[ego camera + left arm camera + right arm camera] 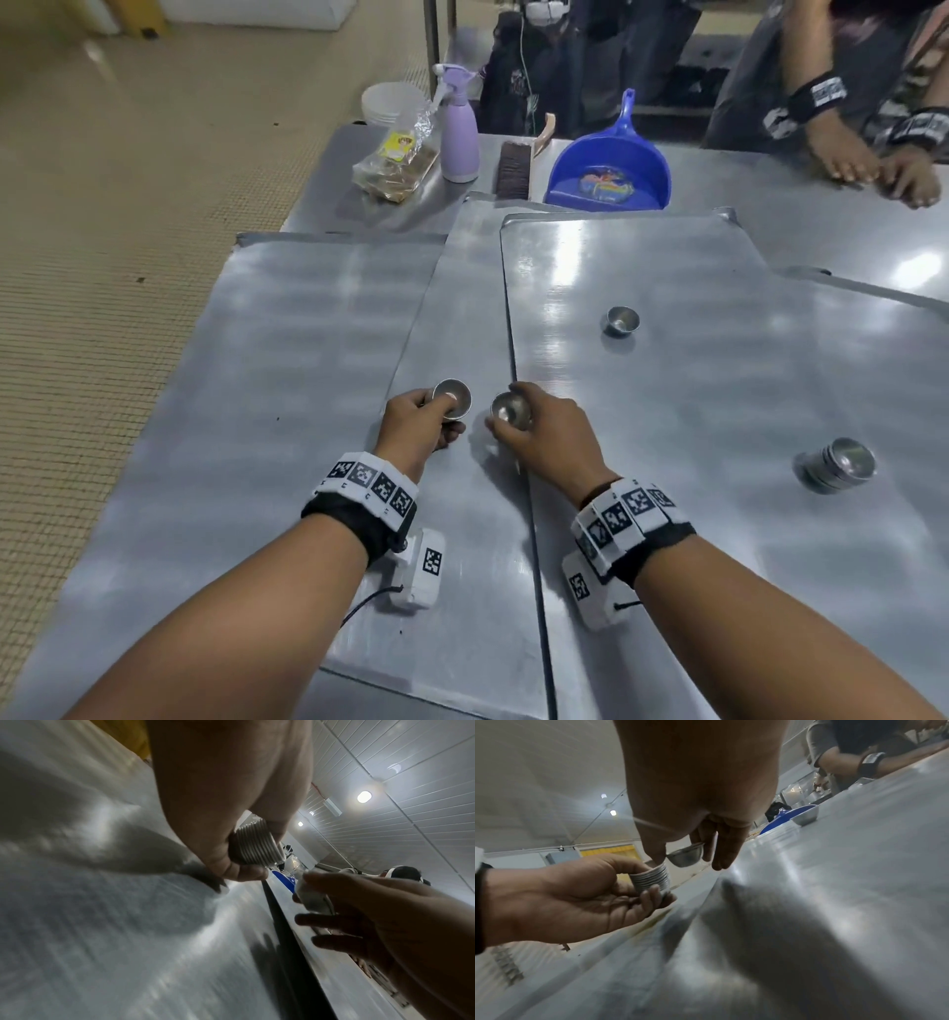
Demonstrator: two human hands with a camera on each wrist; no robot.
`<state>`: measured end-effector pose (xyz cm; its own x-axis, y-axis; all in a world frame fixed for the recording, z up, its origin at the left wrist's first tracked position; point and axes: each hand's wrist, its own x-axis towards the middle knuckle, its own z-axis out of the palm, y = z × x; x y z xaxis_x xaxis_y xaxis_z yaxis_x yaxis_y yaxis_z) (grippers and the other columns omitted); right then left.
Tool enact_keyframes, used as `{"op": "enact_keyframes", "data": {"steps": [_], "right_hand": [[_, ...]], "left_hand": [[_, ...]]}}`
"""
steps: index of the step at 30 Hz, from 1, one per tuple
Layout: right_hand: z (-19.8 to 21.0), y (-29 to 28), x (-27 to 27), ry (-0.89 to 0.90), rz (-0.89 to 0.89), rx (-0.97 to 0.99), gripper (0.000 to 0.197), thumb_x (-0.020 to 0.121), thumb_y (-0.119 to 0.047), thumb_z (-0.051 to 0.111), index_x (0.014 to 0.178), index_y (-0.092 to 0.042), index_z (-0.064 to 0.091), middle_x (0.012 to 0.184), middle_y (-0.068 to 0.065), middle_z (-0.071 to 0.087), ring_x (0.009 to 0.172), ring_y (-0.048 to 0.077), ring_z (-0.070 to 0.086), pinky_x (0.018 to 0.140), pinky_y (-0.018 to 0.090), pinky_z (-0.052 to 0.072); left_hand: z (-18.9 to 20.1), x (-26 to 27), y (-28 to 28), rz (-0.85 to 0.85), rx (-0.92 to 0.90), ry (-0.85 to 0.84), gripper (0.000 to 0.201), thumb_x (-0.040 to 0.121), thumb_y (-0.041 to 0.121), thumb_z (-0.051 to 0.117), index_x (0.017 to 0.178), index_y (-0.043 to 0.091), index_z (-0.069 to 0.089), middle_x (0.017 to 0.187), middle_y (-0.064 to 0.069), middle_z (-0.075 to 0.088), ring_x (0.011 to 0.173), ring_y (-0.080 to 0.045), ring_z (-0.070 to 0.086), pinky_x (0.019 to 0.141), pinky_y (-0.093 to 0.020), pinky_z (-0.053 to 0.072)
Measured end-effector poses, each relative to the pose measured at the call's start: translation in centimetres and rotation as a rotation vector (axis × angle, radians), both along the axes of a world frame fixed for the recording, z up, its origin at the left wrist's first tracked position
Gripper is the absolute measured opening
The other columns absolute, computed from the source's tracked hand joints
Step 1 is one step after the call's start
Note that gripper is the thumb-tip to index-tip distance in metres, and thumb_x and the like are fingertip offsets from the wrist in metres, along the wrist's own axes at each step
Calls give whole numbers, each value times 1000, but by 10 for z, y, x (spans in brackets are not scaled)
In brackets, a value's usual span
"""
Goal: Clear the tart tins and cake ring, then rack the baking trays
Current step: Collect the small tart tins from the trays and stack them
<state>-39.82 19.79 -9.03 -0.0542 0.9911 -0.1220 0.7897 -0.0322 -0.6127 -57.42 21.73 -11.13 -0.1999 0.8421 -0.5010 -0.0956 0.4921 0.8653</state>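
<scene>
My left hand (429, 421) grips a nested stack of small metal tart tins (452, 398), its ribbed side plain in the left wrist view (257, 843) and the right wrist view (652, 880). Just to its right my right hand (539, 431) pinches a single tart tin (510, 409), seen tilted in the right wrist view (686, 856). Both hands hover over overlapping flat baking trays (308, 334). One loose tin (621, 321) stands on the right tray (719, 360). Another stack of tins (839, 462) lies on its side further right.
At the table's far end stand a blue dustpan (608, 169), a brush (516, 167), a purple spray bottle (457, 128), a bag of snacks (395, 164) and white plates (393, 103). Another person's hands (873, 169) rest on the far right. Tiled floor lies left.
</scene>
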Motion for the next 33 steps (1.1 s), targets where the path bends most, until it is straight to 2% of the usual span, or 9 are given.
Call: {"op": "enact_keyframes", "data": {"steps": [7, 10, 13, 16, 18, 21, 24, 27, 33], "right_hand": [[12, -9, 6, 126, 42, 148, 61, 90, -59, 63, 139, -25, 52, 114, -4, 71, 92, 16, 67, 75, 26, 45], [15, -7, 15, 123, 106, 146, 61, 92, -53, 63, 144, -25, 49, 119, -2, 70, 98, 18, 66, 77, 23, 41], [18, -6, 34, 119, 197, 113, 69, 90, -57, 64, 149, -27, 44, 132, -2, 66, 113, 19, 63, 87, 26, 45], [16, -1, 63, 118, 227, 77, 77, 86, -63, 64, 150, -27, 41, 146, -5, 54, 128, 14, 54, 101, 33, 46], [11, 12, 88, 71, 163, 103, 66, 90, -58, 62, 145, -25, 47, 145, -4, 54, 127, 16, 54, 100, 36, 46], [2, 49, 131, -16, 11, 110, 47, 93, -44, 60, 133, -20, 56, 138, 5, 57, 125, 27, 53, 96, 38, 44], [0, 90, 161, -105, -37, 9, 45, 94, -37, 56, 136, -20, 52, 142, 16, 47, 129, 38, 47, 100, 45, 43], [-2, 115, 172, -233, 21, -140, 50, 94, -37, 55, 142, -27, 45, 150, 19, 32, 133, 44, 41, 103, 50, 42], [-13, 123, 170, -301, 120, -88, 28, 96, -31, 56, 123, -33, 61, 146, 15, 38, 132, 42, 41, 102, 51, 45]], "left_hand": [[22, 29, -6, -37, 8, -272, 35, 92, 39, 69, 99, 5, 74, 85, -14, 73, 75, -22, 70, 70, -34, 56], [30, 47, -13, -88, 69, -292, 24, 93, 24, 70, 99, 2, 75, 86, -14, 74, 85, -24, 72, 81, -40, 59], [34, 64, -21, -38, 91, -248, 11, 93, 9, 66, 89, 3, 74, 78, -11, 72, 75, -22, 69, 71, -35, 57], [33, 77, -26, 81, 50, -180, 11, 93, 8, 63, 89, 0, 70, 76, -15, 68, 66, -23, 63, 64, -31, 51], [32, 84, -31, 174, 19, -153, 12, 89, 11, 64, 91, 0, 69, 80, -18, 69, 59, -20, 64, 60, -29, 49], [31, 89, -44, 257, -9, -138, 25, 82, 15, 67, 100, -1, 68, 87, -20, 69, 58, -19, 65, 59, -28, 49], [34, 89, -64, 301, -18, -97, 16, 88, 11, 63, 99, 0, 68, 84, -21, 69, 58, -20, 64, 58, -28, 49], [41, 84, -87, 316, -30, -35, 9, 91, 9, 61, 94, 2, 66, 81, -20, 67, 53, -18, 62, 56, -28, 49], [47, 71, -112, 330, -39, 46, 9, 91, 9, 60, 88, 4, 67, 74, -17, 65, 56, -20, 63, 60, -32, 50]]}}
